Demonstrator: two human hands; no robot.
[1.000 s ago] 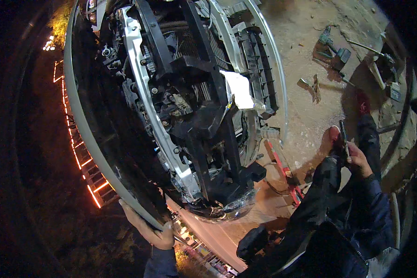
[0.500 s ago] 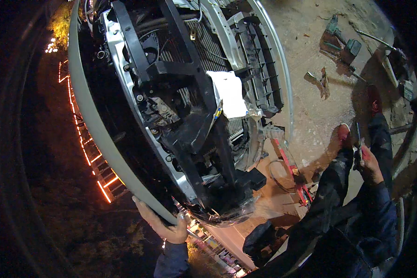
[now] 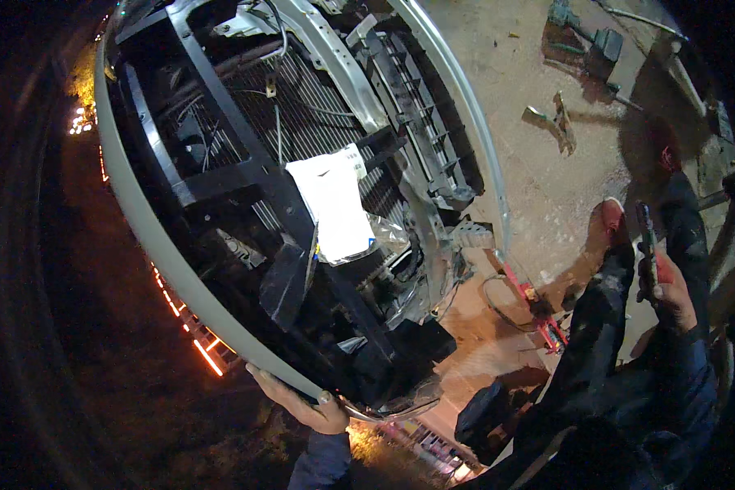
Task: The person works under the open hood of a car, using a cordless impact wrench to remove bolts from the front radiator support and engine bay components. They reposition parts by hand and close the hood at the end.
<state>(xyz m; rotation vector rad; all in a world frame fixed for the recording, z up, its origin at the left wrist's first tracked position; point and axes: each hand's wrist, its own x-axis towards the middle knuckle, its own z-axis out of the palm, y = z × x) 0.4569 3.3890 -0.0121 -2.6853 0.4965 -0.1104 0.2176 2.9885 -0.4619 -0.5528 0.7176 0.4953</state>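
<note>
Item: front end of a car, bumper cover off, seen from above at night. The pale curved body edge point(image 3: 151, 237) sweeps from far left round to the near middle; the left hand point(image 3: 302, 404) rests along its near rim, fingers laid flat over the edge and thumb beneath, a loose grip that steadies the panel without clamping it. The right hand point(image 3: 670, 286), at the right of the scene well apart from the car, is closed around a slim dark tool point(image 3: 647, 237) that stands upright out of the fist; what kind of tool it is cannot be told. Condition of the work, as judged: stripping looks well advanced, since the radiator fins point(image 3: 302, 122), the black cross-brace point(image 3: 220, 175) and the silver crash beam point(image 3: 335, 65) all lie bare, and loose wires hang across them. What is left appears to be the inner parts themselves, which sit in place; the crumpled black plastic at the near middle looks bent but attached. A white paper sheet point(image 3: 335, 208) lies against the radiator at the centre, lit bright. On the bare concrete floor point(image 3: 539, 163) beyond the car: a red-handled tool point(image 3: 535, 306) near the front corner, and scattered metal pieces point(image 3: 557, 121) farther off to the right. The person's dark-trousered legs and a reddish shoe point(image 3: 606, 222) fill the near right. A string of orange lights point(image 3: 180, 314) runs in the dark at left.
</note>
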